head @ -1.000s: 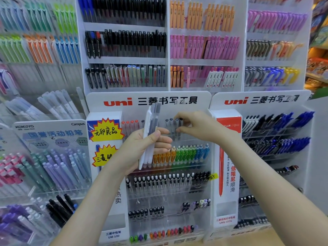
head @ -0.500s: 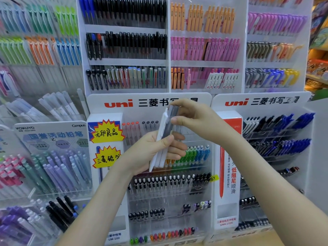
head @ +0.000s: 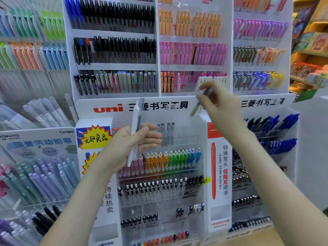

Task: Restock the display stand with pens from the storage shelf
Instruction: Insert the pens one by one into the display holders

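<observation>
My left hand grips a small bunch of pens, white and grey, held upright in front of the clear uni display stand. My right hand is raised up and to the right of the bunch and pinches a single pen with a greenish lower end, tilted and blurred. The stand's top row holds a few grey pens with bare slots to their right. Lower rows carry orange, green, blue and black pens.
Tall white racks of black, pink and orange pens stand behind the display. A second uni stand with blue pens is on the right, and a Kokuyo pencil display sits on the left. Wooden shelves with goods are far right.
My right hand pulled one pen out of the bunch and lifted it up and to the right. The left hand's bunch is smaller and has stayed in front of the stand.
</observation>
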A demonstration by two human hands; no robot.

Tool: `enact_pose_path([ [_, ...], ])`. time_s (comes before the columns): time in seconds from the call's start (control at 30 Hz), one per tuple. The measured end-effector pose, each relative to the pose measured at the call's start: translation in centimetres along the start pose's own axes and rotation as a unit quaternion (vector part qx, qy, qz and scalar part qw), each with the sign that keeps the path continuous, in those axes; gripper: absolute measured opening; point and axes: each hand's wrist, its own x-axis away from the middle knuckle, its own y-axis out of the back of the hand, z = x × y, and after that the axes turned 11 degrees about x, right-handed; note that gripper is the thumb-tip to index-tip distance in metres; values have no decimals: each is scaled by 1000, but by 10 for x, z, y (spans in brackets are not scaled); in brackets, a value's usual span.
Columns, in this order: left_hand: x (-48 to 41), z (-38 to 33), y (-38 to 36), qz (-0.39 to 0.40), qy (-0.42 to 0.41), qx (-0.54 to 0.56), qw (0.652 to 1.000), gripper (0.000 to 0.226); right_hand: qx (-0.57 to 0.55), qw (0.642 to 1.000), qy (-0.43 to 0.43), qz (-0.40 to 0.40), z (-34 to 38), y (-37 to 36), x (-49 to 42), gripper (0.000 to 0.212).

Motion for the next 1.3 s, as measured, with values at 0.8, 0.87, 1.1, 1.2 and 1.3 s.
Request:
enact_pose_path([
  [0.8,10,-1,2,56,8,-6,998,28,156,923,14,351,-9,-40,10,30],
  [0.87,9,1,-1,77,23,-1,997,28,92,952,18,290,-1,-33,13,42],
  [1.1,1,15,-26,165,64,-33,984,27,-257,925,-66,271,40,-17,24,13],
  [1.2,-1,13,-25,157,54,-24,986,29,-326,913,-106,220,28,-2,19,7],
  [1.3,-2,10,-17,107,30,-49,993,31,-341,925,-141,87,9,20,8,8],
])
